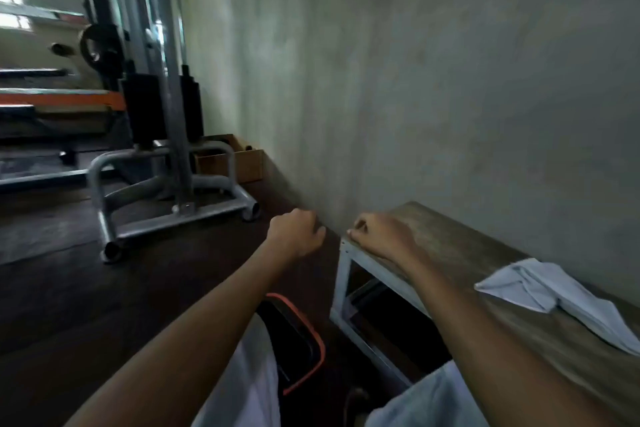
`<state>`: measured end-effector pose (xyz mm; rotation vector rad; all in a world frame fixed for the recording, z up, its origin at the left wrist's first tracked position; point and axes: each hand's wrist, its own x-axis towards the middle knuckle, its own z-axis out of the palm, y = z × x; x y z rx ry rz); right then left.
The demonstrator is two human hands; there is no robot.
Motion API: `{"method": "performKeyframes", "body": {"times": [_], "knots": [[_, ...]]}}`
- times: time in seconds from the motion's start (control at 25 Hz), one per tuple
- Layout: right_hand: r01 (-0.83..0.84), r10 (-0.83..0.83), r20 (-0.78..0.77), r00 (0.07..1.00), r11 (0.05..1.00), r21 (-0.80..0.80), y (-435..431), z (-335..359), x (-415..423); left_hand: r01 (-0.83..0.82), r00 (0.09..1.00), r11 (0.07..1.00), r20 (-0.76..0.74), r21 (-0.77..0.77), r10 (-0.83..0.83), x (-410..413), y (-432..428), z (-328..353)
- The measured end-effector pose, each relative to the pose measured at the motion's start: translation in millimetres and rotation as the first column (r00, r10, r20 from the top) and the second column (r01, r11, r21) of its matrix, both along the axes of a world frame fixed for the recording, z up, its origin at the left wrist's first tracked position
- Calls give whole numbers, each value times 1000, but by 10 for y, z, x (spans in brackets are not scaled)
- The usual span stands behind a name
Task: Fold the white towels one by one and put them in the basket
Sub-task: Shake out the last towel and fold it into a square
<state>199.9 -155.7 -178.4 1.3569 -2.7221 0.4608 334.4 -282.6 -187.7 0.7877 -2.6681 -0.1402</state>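
A crumpled white towel (554, 295) lies on the wooden table (460, 246) at the right, near its front edge. On the floor below and between my forearms stands a black basket with an orange rim (313, 340), partly hidden by my left arm. My left hand (298, 232) is a closed fist in the air, left of the table's end. My right hand (381, 236) is curled shut at the table's near-left corner, and I see nothing held in it. White cloth (249, 378) shows under both arms at the bottom; whether it is a towel is unclear.
A grey wall (415, 80) runs close behind the table. A metal gym machine with a tube frame (166, 191) stands on the dark floor at the left. A cardboard box (239, 159) sits against the wall behind it. The table has a white metal frame (341, 284).
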Motion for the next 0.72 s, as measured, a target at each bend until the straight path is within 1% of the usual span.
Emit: {"method": "performKeyframes", "body": {"times": [0.12,0.24,0.4,0.48,0.56,0.72], "knots": [[141,-141,11,990,990,27,624,51,-207,127,991,991,42,43,-129,-438,401,101],[292,-292,-8,956,955,45,1238,102,-388,251,965,967,64,51,-254,-812,875,115],[422,-423,55,904,906,39,1964,63,-543,398,913,916,72,51,-401,-1154,1441,9],[466,-469,64,881,883,50,2312,6,-612,443,890,894,83,67,-448,-1313,1685,-14],[511,-517,54,854,854,95,2599,-53,-677,483,868,872,90,78,-489,-1479,1868,-31],[586,-592,47,805,805,93,2901,-261,-893,522,842,849,106,81,-528,-1753,2030,-189]]}}
